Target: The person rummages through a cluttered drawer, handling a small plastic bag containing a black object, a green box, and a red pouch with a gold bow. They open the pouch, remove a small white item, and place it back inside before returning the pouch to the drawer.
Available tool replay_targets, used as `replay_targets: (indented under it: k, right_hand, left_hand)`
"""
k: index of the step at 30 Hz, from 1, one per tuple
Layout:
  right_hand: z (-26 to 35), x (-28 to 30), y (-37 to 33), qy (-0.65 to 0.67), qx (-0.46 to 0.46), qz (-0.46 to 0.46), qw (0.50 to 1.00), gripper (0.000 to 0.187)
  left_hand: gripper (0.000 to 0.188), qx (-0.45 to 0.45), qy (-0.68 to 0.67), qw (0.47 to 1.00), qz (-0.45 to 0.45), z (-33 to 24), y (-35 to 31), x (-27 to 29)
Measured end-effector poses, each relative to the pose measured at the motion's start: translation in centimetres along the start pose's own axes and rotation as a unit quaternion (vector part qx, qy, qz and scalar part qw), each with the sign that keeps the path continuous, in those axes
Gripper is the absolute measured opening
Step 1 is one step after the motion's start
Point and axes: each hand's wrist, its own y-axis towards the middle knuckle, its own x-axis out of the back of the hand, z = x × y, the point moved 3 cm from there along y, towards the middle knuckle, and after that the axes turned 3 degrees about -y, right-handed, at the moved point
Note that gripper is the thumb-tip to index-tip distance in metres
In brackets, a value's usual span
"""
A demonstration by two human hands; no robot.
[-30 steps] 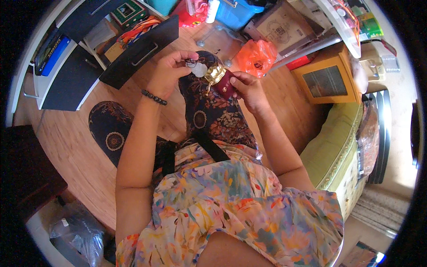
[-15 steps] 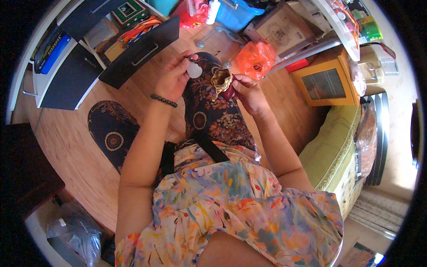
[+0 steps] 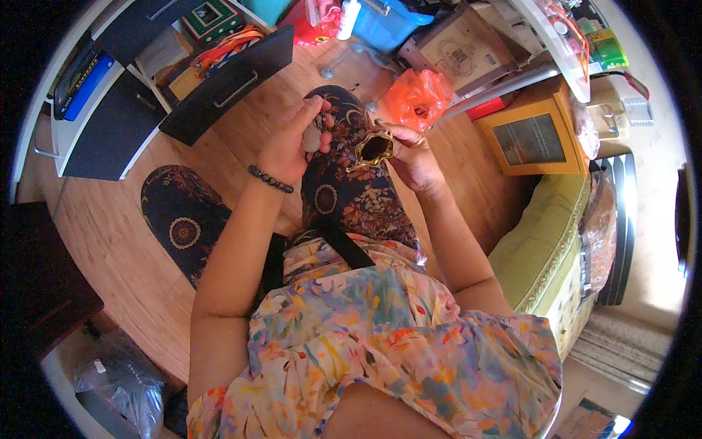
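Above my right knee, my left hand (image 3: 287,146) is closed around a pale, whitish pendant (image 3: 312,140). Part of the pendant shows below the curled fingers; its dark cord looks bunched in the palm. A dark beaded bracelet (image 3: 270,179) circles that wrist. My right hand (image 3: 417,157) pinches the rim of a small gold drawstring pouch (image 3: 374,149). The pouch's mouth gapes upward with a dark inside, and its lower part is hard to see. A short gap separates the pendant from the pouch.
To the left, a black drawer (image 3: 227,91) stands pulled out, filled with things. An orange plastic bag (image 3: 419,99) lies on the wooden floor (image 3: 110,241) ahead. At the right are an orange-framed cabinet (image 3: 534,139) and a green padded seat (image 3: 545,234).
The pendant, dangling from my left fingertips before, is now gathered into that hand. My right hand has tilted the pouch so its open mouth faces up, and the dark red part no longer shows.
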Motion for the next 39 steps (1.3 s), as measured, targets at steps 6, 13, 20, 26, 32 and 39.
replay_targets:
  k: [6, 13, 20, 26, 32, 39]
  right_hand:
    - [0.3, -0.5, 0.1, -0.005, 0.016, 0.031, 0.999, 0.023]
    - [0.5, -0.4, -0.1, -0.016, 0.007, -0.006, 1.000, 0.022]
    - [2.0, -1.3, 0.4, -0.160, 0.043, -0.051, 0.985, 0.020]
    - [4.3, -3.2, 0.7, -0.240, 0.069, -0.092, 0.964, 0.009]
    - [5.2, -4.9, 0.9, -0.407, 0.128, -0.096, 0.899, 0.010]
    - [5.7, -6.2, 1.2, -0.455, 0.161, -0.067, 0.873, 0.011]
  left_hand:
    - [0.015, 0.026, 0.173, 0.984, -0.020, -1.3, -2.0, -0.9]
    - [0.011, 0.007, 0.314, 0.949, 0.000, -2.9, -3.5, -2.3]
    - [0.022, -0.246, 0.499, 0.831, 0.026, -0.4, -2.5, -2.0]
    - [0.021, 0.096, 0.169, 0.980, -0.040, 1.1, -2.4, 0.7]
    - [0.015, 0.164, 0.107, 0.980, 0.019, 2.7, -1.8, 2.4]
    - [0.008, 0.191, 0.094, 0.977, 0.034, 3.3, -1.4, 2.3]
